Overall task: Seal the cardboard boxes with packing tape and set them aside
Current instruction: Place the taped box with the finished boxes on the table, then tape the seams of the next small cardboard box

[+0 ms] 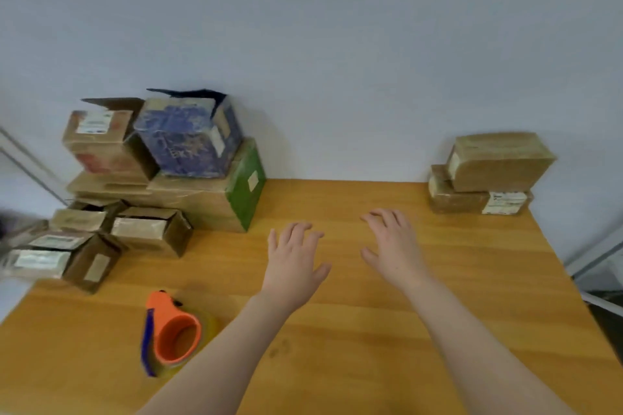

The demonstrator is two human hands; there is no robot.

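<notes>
With empty, spread fingers, the left hand [293, 263] and right hand [392, 246] should probably lift one open cardboard box [148, 234] near the desk's [371, 347] left edge by both sides.

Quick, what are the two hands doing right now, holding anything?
Left hand: open, fingers spread over the table, holding nothing.
Right hand: open, fingers loosely spread, holding nothing.
</notes>
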